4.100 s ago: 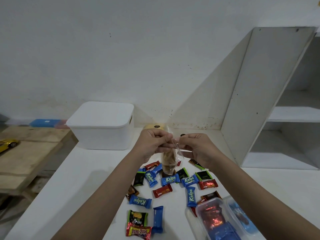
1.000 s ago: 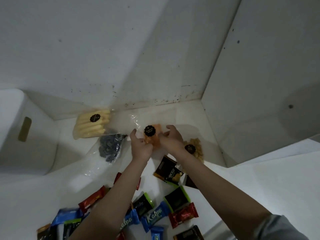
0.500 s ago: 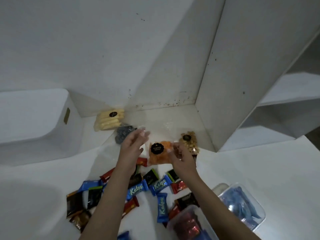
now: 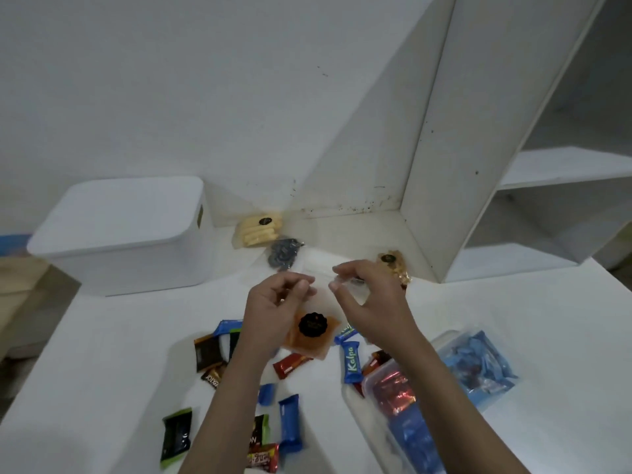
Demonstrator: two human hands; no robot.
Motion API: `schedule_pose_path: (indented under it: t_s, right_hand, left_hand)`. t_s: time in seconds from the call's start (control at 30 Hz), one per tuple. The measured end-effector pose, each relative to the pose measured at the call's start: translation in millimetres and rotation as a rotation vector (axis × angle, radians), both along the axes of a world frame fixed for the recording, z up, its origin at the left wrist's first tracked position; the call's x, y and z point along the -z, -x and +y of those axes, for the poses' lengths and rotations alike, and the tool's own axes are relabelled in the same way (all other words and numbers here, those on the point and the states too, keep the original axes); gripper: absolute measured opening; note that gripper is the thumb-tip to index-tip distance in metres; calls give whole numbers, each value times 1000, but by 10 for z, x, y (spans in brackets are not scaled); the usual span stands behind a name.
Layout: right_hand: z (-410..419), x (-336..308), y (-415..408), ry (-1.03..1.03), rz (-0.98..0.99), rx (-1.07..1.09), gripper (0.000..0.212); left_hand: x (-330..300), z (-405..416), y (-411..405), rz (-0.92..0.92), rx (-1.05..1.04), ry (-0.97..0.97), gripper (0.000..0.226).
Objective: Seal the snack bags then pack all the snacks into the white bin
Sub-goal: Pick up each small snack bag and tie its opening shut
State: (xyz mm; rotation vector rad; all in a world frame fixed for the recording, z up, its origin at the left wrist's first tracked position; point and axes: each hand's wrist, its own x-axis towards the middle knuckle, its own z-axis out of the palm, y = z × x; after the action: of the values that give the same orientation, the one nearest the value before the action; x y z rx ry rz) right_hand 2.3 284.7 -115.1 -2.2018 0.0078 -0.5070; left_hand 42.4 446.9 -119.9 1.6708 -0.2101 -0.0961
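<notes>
A clear bag of orange snacks (image 4: 313, 336) with a round black sticker hangs between my hands above the table. My left hand (image 4: 273, 311) pinches its top left corner and my right hand (image 4: 366, 299) pinches the top right. The white bin (image 4: 126, 234) stands at the back left with its lid on. Behind my hands lie a bag of yellow sticks (image 4: 258, 229), a bag of dark snacks (image 4: 282, 256) and a bag of brown snacks (image 4: 393, 266). Several small wrapped chocolates (image 4: 351, 362) are scattered on the white table (image 4: 102, 388).
A clear plastic tub (image 4: 393, 395) of red and blue wrappers sits at the front right, next to a clear bag of blue candies (image 4: 478, 364). A white shelf unit (image 4: 513, 165) rises at the right. A wooden surface (image 4: 17, 278) lies to the left.
The orange snack bag came toward me off the table's back. My left hand, apart from it half a second ago, now holds its top edge. The view has tilted back down.
</notes>
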Motion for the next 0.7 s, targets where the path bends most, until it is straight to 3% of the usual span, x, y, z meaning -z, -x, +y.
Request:
schedule_pose_path:
  t_s: [0.1,0.37,0.7]
  right_hand:
    - [167,-55,92,-89,17,-29,4]
    - [451,-103,238,-142,46,-79,9]
    - [656,-174,267,-114,32,-64,4]
  left_hand:
    - [-82,144,89,-30,18,-31,16]
    - [-203,416,227,-73,31,-32,13]
    - [-191,464,264,-237,-148,-184,11]
